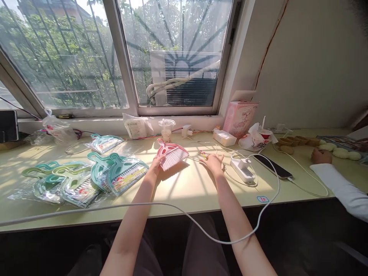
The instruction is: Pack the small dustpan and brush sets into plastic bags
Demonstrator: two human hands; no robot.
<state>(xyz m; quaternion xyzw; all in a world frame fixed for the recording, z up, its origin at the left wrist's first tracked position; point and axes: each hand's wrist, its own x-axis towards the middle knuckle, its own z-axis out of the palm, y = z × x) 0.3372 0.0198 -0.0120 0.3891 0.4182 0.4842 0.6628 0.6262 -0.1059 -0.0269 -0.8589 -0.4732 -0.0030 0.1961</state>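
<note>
In the head view my left hand [156, 163] is closed on the left side of a pink dustpan [166, 143]. A small brush [174, 158] with pale bristles lies against the dustpan, tilted above the table. My right hand [214, 163] is at the table to the right, thumb and forefinger at a small yellow and red printed card [204, 155]; the other fingers are partly spread. To the left of my left hand lie several green and teal dustpan sets [126, 174] in clear plastic bags, with printed labels.
A white power strip [243, 170], phone [273, 166] and cables lie right of my right hand. One white cable [184, 210] crosses over my forearms. Behind stand a drink cup [166, 132], tissue pack [224, 138] and pink box [240, 117]. Another person's hand [321, 156] is far right.
</note>
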